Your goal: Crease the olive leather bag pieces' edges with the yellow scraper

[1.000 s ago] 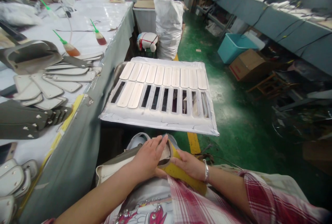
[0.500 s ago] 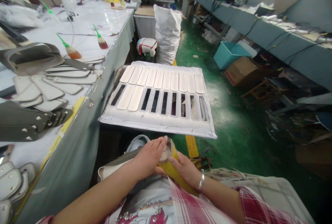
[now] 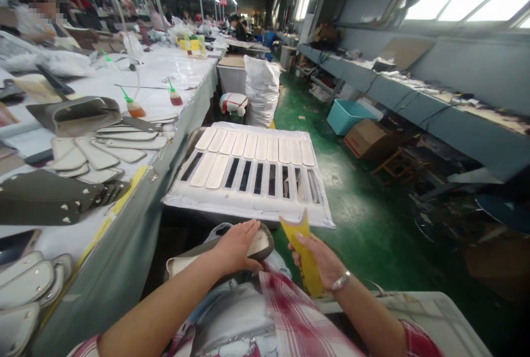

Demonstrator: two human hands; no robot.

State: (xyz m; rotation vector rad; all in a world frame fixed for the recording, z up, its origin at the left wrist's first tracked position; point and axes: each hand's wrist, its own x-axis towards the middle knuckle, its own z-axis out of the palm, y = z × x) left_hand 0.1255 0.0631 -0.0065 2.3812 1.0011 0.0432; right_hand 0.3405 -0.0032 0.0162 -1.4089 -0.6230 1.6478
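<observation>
In my lap lies a curved grey leather piece (image 3: 199,254) with a pale inner side, perhaps part of a bag. My left hand (image 3: 237,248) grips its right end, fingers laid together over the top and thumb at the near edge. My right hand (image 3: 318,257) is wrapped round a yellow strip (image 3: 309,270) with a concave, two-pointed end facing up, held apart from the leather piece. Ahead of both hands a white slotted rack (image 3: 248,208) carries pale rounded strips (image 3: 249,146) along its back row and two in the front row.
On the left table (image 3: 194,78) are piled white-edged flaps (image 3: 99,150), grey panels (image 3: 45,197), a curved grey piece (image 3: 85,114) and green-tipped glue bottles (image 3: 134,107). Beyond the rack stands a white sack (image 3: 261,89). A turquoise bin (image 3: 346,117) and carton (image 3: 362,139) lie right.
My right hand has moved right, drawing the yellow strip away from the leather piece and turning it upright. The left hand stays on the leather piece. The view has tilted up.
</observation>
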